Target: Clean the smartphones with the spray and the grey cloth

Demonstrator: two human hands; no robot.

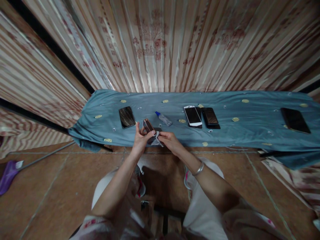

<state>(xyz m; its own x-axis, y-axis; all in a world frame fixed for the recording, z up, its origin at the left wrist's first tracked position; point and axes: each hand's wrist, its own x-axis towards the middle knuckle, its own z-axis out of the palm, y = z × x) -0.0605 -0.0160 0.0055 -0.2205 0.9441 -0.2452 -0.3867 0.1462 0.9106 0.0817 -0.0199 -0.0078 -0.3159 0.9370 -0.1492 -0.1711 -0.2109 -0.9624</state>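
— What does my remote feed show at the bench [255, 128]?

— The left hand [141, 140] grips what looks like a glossy smartphone [149, 125] between thumb and fingers, just left of the blue-capped bottle [164, 119] and nearer the wearer. The right hand [171, 141] pinches a grey cloth [157, 140] at the phone's near end; how hard the cloth presses, I cannot tell.

— How would I have this step handled?

— I would keep the left grip on the phone's sides, thumb off the glass, and hold it in over the bench in case it slips. In my judgement, a flat pad of cloth serves better than a loose tail, with light, even pressure along the edges.

— And the neighbours?

— A black smartphone [126, 117] lies left of the bottle; a white smartphone [193, 116] and a dark smartphone [211, 117] rest side by side to its right, another black device [295, 120] farther that way.
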